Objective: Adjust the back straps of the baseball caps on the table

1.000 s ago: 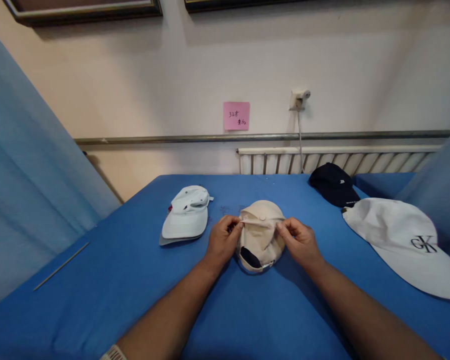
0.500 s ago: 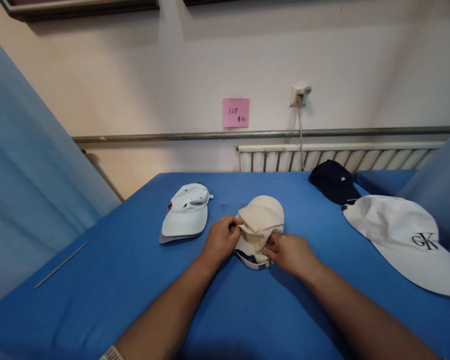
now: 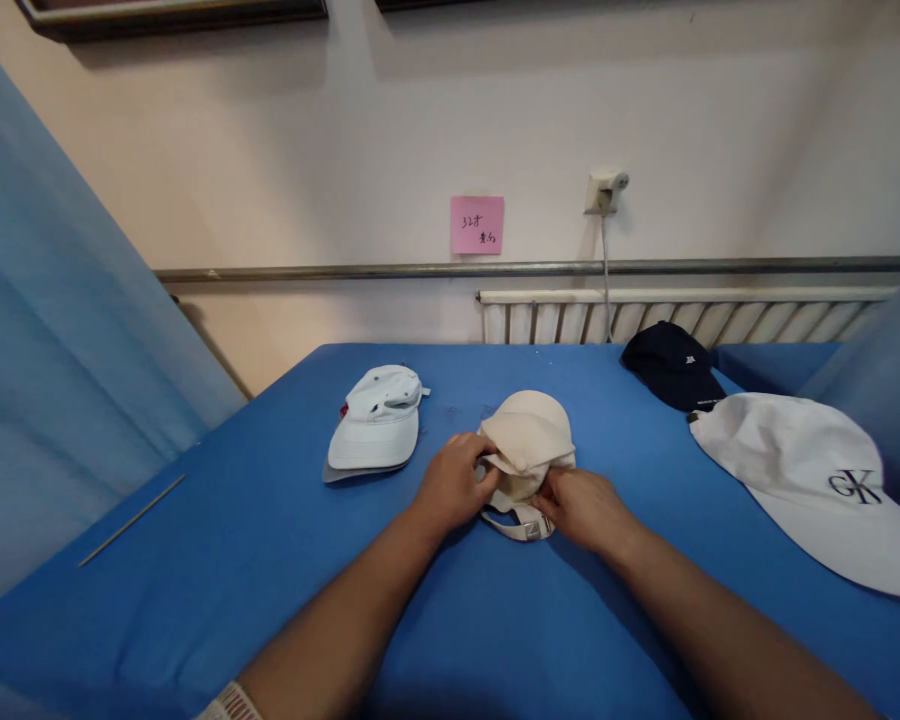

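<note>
A beige baseball cap (image 3: pixel 531 432) lies on the blue-covered table, its back strap and metal buckle facing me and its crown folded in. My left hand (image 3: pixel 457 480) pinches the cap's left edge. On the other side, my right hand (image 3: pixel 581 508) grips the lower right edge near the buckle, its fingertips partly hidden by the fabric. To the left sits a pair of stacked caps, a pale blue one (image 3: pixel 375 435) on top of a grey brim (image 3: pixel 356 476).
At the right lie a navy cap (image 3: pixel 671 365) and a large white cap (image 3: pixel 802 470) with dark letters. A thin stick (image 3: pixel 131 520) rests on the blue cover (image 3: pixel 270 600) at left. Blue curtains (image 3: pixel 67 270) flank the table; a radiator (image 3: pixel 555 320) stands behind.
The beige cap's back strap has come round so its metal buckle shows, and the dark lining at the opening is now out of sight. Both hands stay on the cap.
</note>
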A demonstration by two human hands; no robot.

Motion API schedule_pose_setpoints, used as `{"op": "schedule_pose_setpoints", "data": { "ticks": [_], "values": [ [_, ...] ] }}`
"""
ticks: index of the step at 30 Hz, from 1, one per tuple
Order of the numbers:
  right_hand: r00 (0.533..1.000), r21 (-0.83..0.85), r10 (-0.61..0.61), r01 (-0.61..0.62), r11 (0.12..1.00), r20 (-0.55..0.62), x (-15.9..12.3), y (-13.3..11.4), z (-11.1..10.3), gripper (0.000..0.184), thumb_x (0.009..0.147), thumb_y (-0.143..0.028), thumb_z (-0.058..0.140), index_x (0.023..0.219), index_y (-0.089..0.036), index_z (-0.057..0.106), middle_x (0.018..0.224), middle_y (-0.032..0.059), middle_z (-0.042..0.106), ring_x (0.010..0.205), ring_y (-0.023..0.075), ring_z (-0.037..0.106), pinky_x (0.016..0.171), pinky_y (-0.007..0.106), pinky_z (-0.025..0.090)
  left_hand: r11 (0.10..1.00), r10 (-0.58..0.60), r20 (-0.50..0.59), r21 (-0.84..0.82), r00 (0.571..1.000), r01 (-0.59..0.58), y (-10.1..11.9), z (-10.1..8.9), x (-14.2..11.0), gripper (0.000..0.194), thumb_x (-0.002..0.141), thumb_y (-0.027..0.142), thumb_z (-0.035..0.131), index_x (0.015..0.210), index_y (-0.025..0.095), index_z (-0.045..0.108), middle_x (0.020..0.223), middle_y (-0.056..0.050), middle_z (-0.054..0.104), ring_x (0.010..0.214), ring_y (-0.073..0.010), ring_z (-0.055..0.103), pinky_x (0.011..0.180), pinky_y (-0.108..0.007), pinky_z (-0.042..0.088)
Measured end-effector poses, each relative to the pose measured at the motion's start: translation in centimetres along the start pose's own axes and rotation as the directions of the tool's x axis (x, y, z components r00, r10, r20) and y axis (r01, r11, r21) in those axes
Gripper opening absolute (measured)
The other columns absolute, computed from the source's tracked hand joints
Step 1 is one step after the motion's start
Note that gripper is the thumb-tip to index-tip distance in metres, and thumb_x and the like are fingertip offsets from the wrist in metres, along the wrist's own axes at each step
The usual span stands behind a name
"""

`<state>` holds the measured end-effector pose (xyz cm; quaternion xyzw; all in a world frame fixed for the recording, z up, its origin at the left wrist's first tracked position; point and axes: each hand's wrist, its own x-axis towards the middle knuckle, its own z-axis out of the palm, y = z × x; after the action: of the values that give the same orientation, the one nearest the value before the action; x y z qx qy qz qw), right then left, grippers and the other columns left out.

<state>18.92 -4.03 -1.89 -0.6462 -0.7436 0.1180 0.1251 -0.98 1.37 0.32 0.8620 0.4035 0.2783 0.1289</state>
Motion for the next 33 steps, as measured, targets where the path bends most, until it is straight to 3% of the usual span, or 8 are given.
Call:
{"op": "schedule_pose_setpoints", "data": {
  "ticks": [5, 10, 14, 22, 33],
  "values": [
    [0.975, 0.064, 0.057, -0.044, 0.997, -0.214, 0.05, 0.07, -0.13, 0.027, 0.085, -0.046, 0.058, 0.082, -0.019, 0.062, 0.077, 0.0055, 0.071, 0.068, 0.0203, 0.064, 0.056, 0.028, 0.032, 0.998, 0.066, 0.008, -0.019, 0.998, -0.066, 0.27, -0.11, -0.06, 0.010, 0.087, 0.023, 0.054, 0.083, 0.019, 0.063, 0.084, -0.003, 0.067, 0.082, -0.0182, 0.058, 0.079, -0.031, 0.041],
    [0.934, 0.208, -0.013, 0.093, 0.974, -0.357, -0.10, -0.09, 0.08, 0.020, 0.087, -0.039, 0.058, 0.081, -0.020, 0.060, 0.070, 0.0008, 0.067, 0.062, 0.0157, 0.060, 0.059, 0.026, 0.036, 0.978, -0.001, -0.066, -0.207, 0.998, -0.013, -0.13, 0.32, -0.17, 0.022, 0.093, 0.033, 0.049, 0.087, 0.019, 0.066, 0.089, -0.003, 0.068, 0.084, -0.0166, 0.060, 0.080, -0.029, 0.044],
    [0.916, 0.312, -0.057, 0.193, 0.930, -0.397, -0.09, -0.17, 0.44, 0.017, 0.089, -0.031, 0.052, 0.077, -0.020, 0.059, 0.066, -0.0008, 0.064, 0.059, 0.0133, 0.057, 0.059, 0.025, 0.038, 0.971, -0.008, -0.079, -0.238, 0.997, -0.011, -0.23, 0.51, -0.18, 0.023, 0.092, 0.033, 0.050, 0.088, 0.019, 0.068, 0.090, -0.004, 0.069, 0.086, -0.0168, 0.061, 0.081, -0.029, 0.046],
    [0.877, 0.418, 0.018, 0.210, 0.884, -0.480, -0.77, -0.56, -0.22, 0.021, 0.085, -0.035, 0.054, 0.070, -0.021, 0.054, 0.055, -0.0031, 0.054, 0.051, 0.0113, 0.051, 0.051, 0.022, 0.037, 0.993, 0.035, -0.065, -0.113, 0.997, -0.042, 0.17, 0.37, -0.21, 0.023, 0.092, 0.031, 0.050, 0.091, 0.021, 0.070, 0.101, -0.006, 0.070, 0.096, -0.0191, 0.062, 0.089, -0.033, 0.045],
    [0.865, 0.551, 0.042, 0.280, 0.786, -0.499, -0.44, -0.04, 0.54, 0.023, 0.087, -0.037, 0.055, 0.071, -0.021, 0.054, 0.053, -0.0057, 0.047, 0.045, 0.0090, 0.043, 0.047, 0.022, 0.034, 0.973, 0.049, -0.175, -0.215, 0.983, -0.087, 0.50, 0.43, -0.48, 0.012, 0.090, 0.025, 0.053, 0.089, 0.019, 0.063, 0.095, -0.004, 0.069, 0.091, -0.0165, 0.062, 0.087, -0.030, 0.046]
  ]
}}
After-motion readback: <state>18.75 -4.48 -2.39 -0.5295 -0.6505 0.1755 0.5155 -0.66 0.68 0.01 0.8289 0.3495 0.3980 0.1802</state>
